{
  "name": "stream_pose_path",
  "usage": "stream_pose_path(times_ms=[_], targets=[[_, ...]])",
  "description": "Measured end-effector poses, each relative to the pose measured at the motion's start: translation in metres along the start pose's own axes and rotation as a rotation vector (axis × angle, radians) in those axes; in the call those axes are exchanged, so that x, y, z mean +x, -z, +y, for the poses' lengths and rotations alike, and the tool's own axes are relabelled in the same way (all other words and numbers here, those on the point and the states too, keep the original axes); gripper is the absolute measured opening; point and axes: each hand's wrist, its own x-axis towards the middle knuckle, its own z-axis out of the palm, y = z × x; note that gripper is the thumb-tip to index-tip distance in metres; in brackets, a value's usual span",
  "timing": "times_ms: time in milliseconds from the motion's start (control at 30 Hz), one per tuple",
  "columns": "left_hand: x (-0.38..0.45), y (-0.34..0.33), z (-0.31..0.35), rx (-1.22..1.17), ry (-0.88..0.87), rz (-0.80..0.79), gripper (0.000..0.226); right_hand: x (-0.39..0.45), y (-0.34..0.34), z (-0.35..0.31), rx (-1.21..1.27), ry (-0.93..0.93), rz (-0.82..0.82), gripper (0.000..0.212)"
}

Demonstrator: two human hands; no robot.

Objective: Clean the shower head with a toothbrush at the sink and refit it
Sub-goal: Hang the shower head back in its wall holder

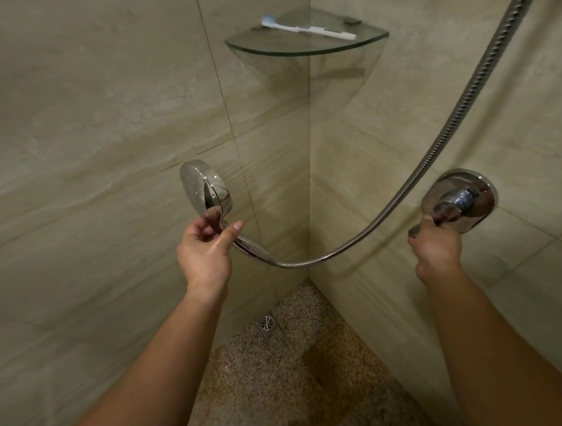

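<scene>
A chrome shower head with a curved handle is held up in front of the left tiled wall. My left hand holds its handle between thumb and fingers. A ribbed metal hose runs from the handle's end up to the top right. My right hand grips the lever of the chrome wall valve on the right wall. A white toothbrush with a blue head lies on the glass corner shelf above.
Beige tiled walls meet in a corner straight ahead. A speckled stone floor lies below with a square metal drain near the corner.
</scene>
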Motion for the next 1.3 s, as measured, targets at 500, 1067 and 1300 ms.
stream_pose_path(times_ms=[500,1067,1300], targets=[[-0.002,0.019,-0.007,0.028,0.007,0.037,0.036,-0.002,-0.005,-0.007,0.032,-0.067,0.012,0.034],[0.000,0.019,-0.006,0.071,0.019,0.080,0.035,0.003,-0.006,-0.005,0.200,-0.094,-0.048,0.010],[0.000,0.017,-0.004,0.098,0.026,0.052,0.034,0.003,-0.003,-0.011,0.138,-0.133,-0.104,0.019]])
